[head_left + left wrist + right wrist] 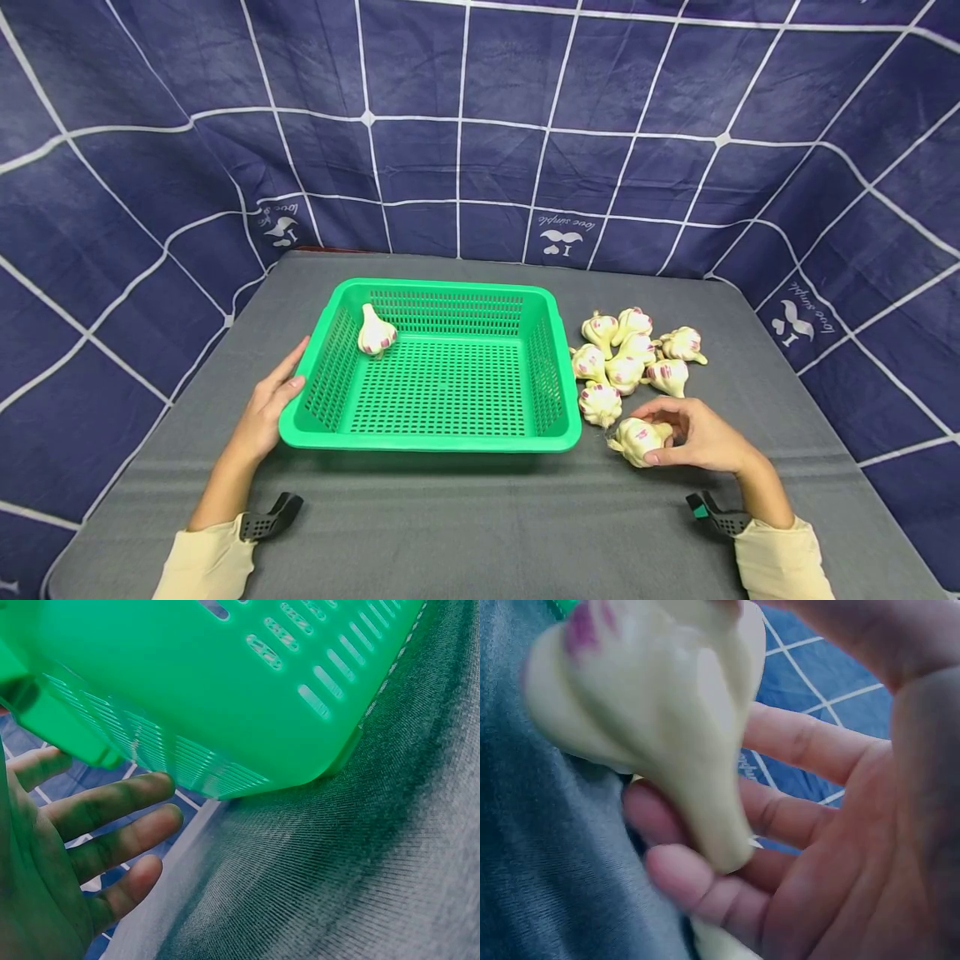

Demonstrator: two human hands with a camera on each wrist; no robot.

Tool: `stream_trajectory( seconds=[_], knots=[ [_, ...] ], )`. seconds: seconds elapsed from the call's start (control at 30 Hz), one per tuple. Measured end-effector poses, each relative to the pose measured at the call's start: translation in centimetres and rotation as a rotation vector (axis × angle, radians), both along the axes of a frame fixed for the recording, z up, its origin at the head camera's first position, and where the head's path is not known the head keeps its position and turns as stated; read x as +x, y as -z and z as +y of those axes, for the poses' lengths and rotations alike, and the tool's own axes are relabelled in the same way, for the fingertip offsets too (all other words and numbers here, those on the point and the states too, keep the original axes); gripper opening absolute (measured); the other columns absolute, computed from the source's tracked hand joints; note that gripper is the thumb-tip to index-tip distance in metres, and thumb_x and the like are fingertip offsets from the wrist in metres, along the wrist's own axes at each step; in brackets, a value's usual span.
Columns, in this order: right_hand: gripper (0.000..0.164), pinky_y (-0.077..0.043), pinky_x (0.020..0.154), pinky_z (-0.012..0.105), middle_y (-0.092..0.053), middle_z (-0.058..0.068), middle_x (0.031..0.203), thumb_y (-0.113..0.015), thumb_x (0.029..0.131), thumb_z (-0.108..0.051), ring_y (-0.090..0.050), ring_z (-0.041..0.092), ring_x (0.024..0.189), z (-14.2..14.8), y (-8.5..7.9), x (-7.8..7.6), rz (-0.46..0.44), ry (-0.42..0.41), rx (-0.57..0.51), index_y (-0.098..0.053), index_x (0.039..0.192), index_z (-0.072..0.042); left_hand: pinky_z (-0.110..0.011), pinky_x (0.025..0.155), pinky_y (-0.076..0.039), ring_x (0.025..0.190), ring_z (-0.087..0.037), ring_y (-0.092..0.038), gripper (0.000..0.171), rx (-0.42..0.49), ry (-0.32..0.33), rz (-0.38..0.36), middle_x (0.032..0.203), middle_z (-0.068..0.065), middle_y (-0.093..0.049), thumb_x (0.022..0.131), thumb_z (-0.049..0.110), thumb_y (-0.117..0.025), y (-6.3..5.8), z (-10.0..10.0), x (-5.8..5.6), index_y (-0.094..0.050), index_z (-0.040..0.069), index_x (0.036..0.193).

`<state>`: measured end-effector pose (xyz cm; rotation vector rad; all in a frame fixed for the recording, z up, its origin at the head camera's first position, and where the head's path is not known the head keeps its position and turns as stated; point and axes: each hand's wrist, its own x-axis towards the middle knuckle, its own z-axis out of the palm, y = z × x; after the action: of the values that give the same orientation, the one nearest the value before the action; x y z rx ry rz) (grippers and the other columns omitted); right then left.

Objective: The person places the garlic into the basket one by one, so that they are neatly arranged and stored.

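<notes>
A garlic bulb (636, 440) with purple marks is held between the thumb and fingers of my right hand (693, 433), right of the basket. Seen from the right wrist, the garlic bulb (652, 697) has its stem pointing down toward the curled fingers. My left hand (266, 410) rests at the left rim of a green plastic basket (431, 443). In the left wrist view, the left hand's fingers (124, 844) are spread and fairly straight beside the basket's outer wall (247, 735). One garlic bulb (377, 333) lies inside the basket, at its back left.
Several more garlic bulbs (626, 367) lie clustered on the grey cloth (450, 525), right of the basket and behind my right hand. A dark blue curtain with white grid lines (502, 158) encloses the back and sides.
</notes>
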<state>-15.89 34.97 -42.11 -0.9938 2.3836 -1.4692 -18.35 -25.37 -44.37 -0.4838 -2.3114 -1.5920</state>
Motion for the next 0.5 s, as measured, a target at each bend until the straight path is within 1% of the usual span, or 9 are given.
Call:
stream_trajectory(
  seconds=[0.1,0.2,0.27,0.4,0.5],
  knots=[
    [0.048,-0.051,0.056,0.031,-0.067,0.004,0.105,-0.082,0.071,0.011,-0.063,0.01,0.09,-0.1,-0.3,0.2,0.06,0.018,-0.016,-0.063,0.114,0.002,-0.009,0.101,-0.028,0.127,0.006,-0.039,0.049,0.005,0.004,0.0,0.148,0.001,-0.044,0.101,0.005,-0.042,0.1,0.0,0.0,-0.039,0.002,0.15],
    [0.051,-0.051,0.056,0.032,-0.067,0.006,0.103,-0.083,0.068,0.012,-0.062,0.01,0.084,-0.3,-0.6,0.4,0.092,0.023,-0.03,-0.064,0.113,0.001,-0.009,0.1,-0.029,0.125,0.006,-0.041,0.049,0.022,0.018,0.0,0.145,0.01,-0.044,0.101,0.004,-0.041,0.1,0.0,0.0,-0.038,0.001,0.15],
    [0.053,-0.051,0.057,0.033,-0.066,0.006,0.104,-0.085,0.065,0.012,-0.061,0.011,0.082,-0.4,-0.9,0.5,0.109,0.036,-0.031,-0.065,0.113,0.0,-0.009,0.1,-0.029,0.125,0.006,-0.041,0.049,0.025,0.022,0.005,0.144,0.014,-0.044,0.101,0.004,-0.041,0.1,0.0,-0.1,-0.038,0.001,0.15],
    [0.058,-0.051,0.059,0.031,-0.064,0.006,0.104,-0.088,0.063,0.009,-0.059,0.011,0.079,-0.6,-1.3,0.6,0.14,0.072,-0.013,-0.064,0.114,-0.002,-0.01,0.1,-0.029,0.125,0.006,-0.042,0.048,0.033,0.028,0.005,0.145,0.013,-0.044,0.101,0.004,-0.04,0.2,0.0,-0.2,-0.038,0.001,0.15],
    [0.06,-0.05,0.06,0.03,-0.063,0.005,0.103,-0.089,0.062,0.009,-0.058,0.011,0.077,-0.8,-1.7,0.7,0.164,0.093,-0.012,-0.062,0.115,0.0,-0.01,0.101,-0.029,0.126,0.005,-0.042,0.048,0.037,0.026,0.0,0.146,0.011,-0.044,0.102,0.004,-0.04,0.2,0.0,-0.1,-0.038,0.002,0.15]
  ],
)
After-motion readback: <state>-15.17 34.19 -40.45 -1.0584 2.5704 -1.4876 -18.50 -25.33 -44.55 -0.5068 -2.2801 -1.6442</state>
